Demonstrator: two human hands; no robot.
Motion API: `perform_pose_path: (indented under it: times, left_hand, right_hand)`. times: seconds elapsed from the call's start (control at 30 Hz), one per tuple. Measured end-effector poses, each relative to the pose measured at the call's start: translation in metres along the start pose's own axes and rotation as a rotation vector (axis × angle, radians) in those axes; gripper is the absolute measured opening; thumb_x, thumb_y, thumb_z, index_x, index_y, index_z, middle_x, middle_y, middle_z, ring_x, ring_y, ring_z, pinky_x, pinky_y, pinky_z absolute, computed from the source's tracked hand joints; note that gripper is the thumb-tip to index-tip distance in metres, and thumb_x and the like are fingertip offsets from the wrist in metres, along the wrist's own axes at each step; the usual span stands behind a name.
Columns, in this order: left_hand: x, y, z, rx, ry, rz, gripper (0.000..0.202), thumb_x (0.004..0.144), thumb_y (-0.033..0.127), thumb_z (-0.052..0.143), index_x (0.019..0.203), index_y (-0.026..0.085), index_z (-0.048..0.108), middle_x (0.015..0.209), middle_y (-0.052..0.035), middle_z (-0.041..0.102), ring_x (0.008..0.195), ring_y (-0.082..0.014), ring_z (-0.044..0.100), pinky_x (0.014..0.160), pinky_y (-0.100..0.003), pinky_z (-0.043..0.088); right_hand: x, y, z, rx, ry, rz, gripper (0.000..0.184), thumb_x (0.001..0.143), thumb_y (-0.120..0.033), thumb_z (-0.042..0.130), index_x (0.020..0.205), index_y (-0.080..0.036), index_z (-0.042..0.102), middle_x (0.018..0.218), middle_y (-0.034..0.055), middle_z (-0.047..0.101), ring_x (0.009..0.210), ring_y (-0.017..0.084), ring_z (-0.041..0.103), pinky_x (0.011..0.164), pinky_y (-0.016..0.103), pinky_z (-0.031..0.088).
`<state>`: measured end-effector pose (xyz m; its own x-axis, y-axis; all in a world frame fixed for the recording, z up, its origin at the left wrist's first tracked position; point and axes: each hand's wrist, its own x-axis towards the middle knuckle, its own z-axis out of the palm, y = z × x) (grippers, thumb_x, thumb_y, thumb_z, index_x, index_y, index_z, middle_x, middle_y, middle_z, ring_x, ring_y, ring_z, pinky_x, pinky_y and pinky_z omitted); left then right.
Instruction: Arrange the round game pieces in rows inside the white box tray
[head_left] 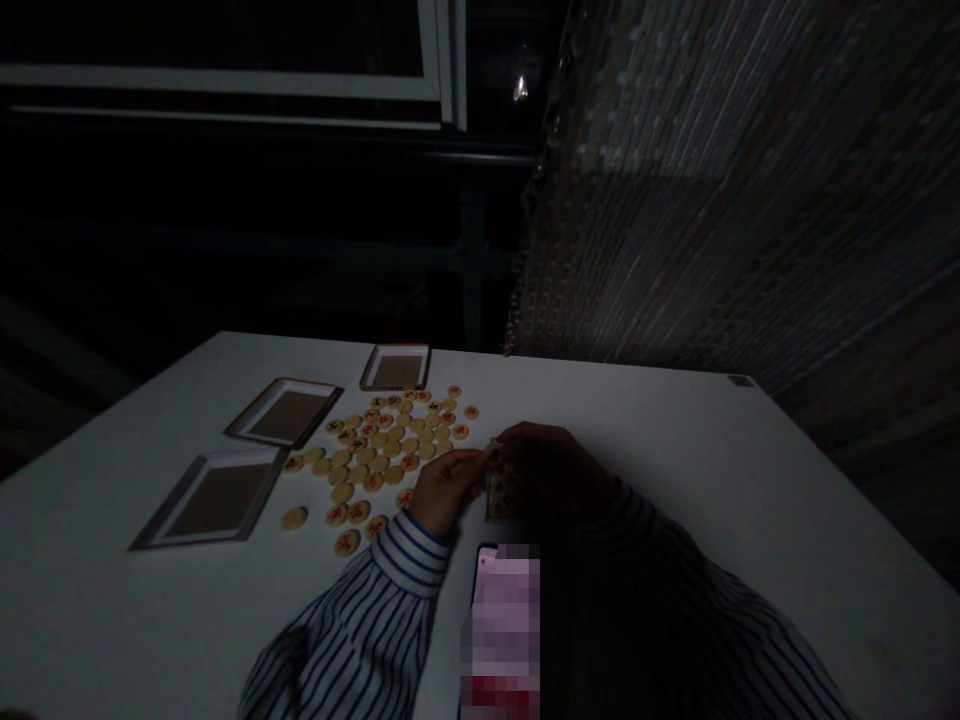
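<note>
My left hand reaches in with its fingers pinched together at the far left corner of a small open box. A pale xiangqi piece seems to show at those fingertips. Dark round pieces lie inside the box, partly in shadow. My right hand curves over the right side of the same box, its fingertips close to the left ones; deep shadow hides most of its fingers. Left of the box, many loose xiangqi pieces are spread out, some with red or black characters up and others plain.
Three shallow trays or lids lie along the left of the white table. A lit phone rests between my forearms. A beaded string curtain hangs beyond the table's far right edge. The room is dim.
</note>
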<state>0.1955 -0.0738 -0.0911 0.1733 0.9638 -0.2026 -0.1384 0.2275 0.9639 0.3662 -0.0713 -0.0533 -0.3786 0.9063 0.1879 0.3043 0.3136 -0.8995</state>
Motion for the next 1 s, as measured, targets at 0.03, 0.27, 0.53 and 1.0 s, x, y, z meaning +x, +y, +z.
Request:
perform_pose_path:
  times: [0.03,0.27,0.53,1.0]
  left_hand:
    - [0.000,0.001,0.000,0.005,0.000,0.001,0.035,0.058,0.042,0.066,0.076,0.012,0.061,0.043,0.0052,0.049,0.036,-0.0038,0.037,0.036,-0.017,0.023]
    - [-0.002,0.001,0.001,0.005,-0.010,-0.021,0.035,0.060,0.043,0.065,0.079,0.014,0.062,0.046,0.0046,0.050,0.037,-0.0042,0.038,0.037,-0.017,0.023]
    - [-0.001,0.000,0.001,0.025,0.016,-0.015,0.040,0.060,0.047,0.064,0.081,0.013,0.062,0.043,0.0046,0.048,0.035,-0.0042,0.036,0.036,-0.018,0.021]
    - [0.000,0.000,0.000,0.024,0.022,-0.013,0.038,0.060,0.046,0.064,0.079,0.013,0.060,0.040,0.0053,0.048,0.033,-0.0041,0.034,0.036,-0.017,0.020]
  right_hand:
    - [0.000,0.000,0.000,-0.005,-0.004,-0.007,0.024,0.080,-0.033,0.048,0.092,-0.015,0.058,0.086,0.0064,0.064,0.079,0.015,0.059,0.071,0.028,0.046]
    - [-0.001,-0.002,-0.002,-0.036,-0.027,-0.061,0.021,0.079,-0.031,0.049,0.089,-0.015,0.058,0.086,0.0059,0.064,0.079,0.015,0.058,0.072,0.027,0.046]
    - [0.000,-0.001,-0.001,-0.159,-0.018,-0.112,0.020,0.078,-0.026,0.049,0.094,-0.017,0.058,0.090,0.0056,0.064,0.081,0.015,0.059,0.073,0.028,0.046]
    - [0.003,0.006,0.005,-0.675,-0.007,-0.187,0.026,0.077,-0.034,0.051,0.098,-0.020,0.059,0.091,0.0069,0.064,0.083,0.018,0.057,0.075,0.032,0.042]
